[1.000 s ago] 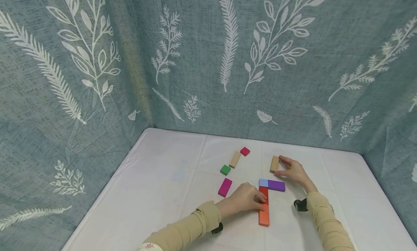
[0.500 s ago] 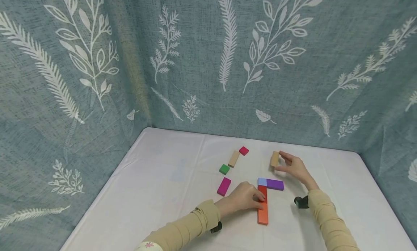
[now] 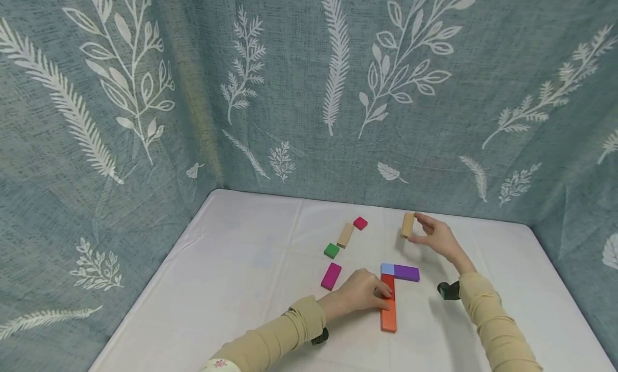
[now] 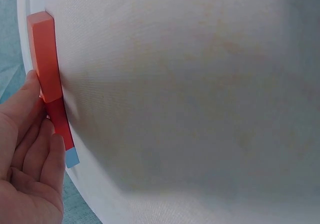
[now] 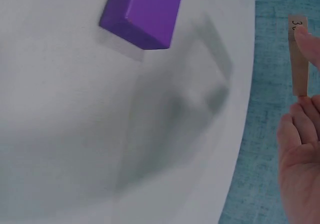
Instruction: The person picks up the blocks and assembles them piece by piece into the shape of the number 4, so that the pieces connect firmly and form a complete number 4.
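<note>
In the head view my left hand [image 3: 361, 292] reaches in from the left, over the line of an orange block [image 3: 388, 321] and a red block [image 3: 388, 281]. The left wrist view has its thumb at the orange block [image 4: 46, 54] and the bent fingers by the red block [image 4: 60, 124]. My right hand [image 3: 439, 239] pinches a plain wooden block [image 3: 407, 225] between thumb and fingers, raised over the back of the table. Dark printed marks show on this wooden block [image 5: 299, 59] in the right wrist view.
A light blue block [image 3: 387, 269] tops the red one, with a purple block [image 3: 406, 272] to its right. Further left lie a magenta block [image 3: 331, 276], a green block [image 3: 331, 250], another wooden block [image 3: 345, 235] and a crimson block [image 3: 360, 223]. A patterned curtain [image 3: 299, 93] stands behind.
My right hand has lifted the wooden block from the table and carried it up and toward the back. The left hand has stayed at the orange and red blocks.
</note>
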{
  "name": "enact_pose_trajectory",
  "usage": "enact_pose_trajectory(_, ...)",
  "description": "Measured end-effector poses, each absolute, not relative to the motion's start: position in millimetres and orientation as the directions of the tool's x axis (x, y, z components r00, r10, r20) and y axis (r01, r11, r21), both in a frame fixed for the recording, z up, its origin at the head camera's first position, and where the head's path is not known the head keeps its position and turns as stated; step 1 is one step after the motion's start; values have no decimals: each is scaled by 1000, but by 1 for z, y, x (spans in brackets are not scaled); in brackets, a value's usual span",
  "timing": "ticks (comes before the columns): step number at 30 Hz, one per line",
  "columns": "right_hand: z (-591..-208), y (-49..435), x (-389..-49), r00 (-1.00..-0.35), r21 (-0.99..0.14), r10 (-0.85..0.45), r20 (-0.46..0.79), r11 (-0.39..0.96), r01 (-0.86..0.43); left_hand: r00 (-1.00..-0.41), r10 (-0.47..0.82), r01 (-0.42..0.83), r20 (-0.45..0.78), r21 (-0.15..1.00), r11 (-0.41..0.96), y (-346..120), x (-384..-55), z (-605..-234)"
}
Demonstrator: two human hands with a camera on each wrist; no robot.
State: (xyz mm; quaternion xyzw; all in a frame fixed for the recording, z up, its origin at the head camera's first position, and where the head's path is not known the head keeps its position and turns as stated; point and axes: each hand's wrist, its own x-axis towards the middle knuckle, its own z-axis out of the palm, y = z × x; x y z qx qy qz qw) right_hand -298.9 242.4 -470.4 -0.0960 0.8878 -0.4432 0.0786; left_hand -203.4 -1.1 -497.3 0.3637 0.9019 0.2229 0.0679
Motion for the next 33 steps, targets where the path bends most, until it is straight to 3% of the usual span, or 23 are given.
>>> enact_pose_trajectory(33,-409,213,-294,-921,-839,-389,22,493,-228,-727,685,626,54,461,629,1,-204,-500)
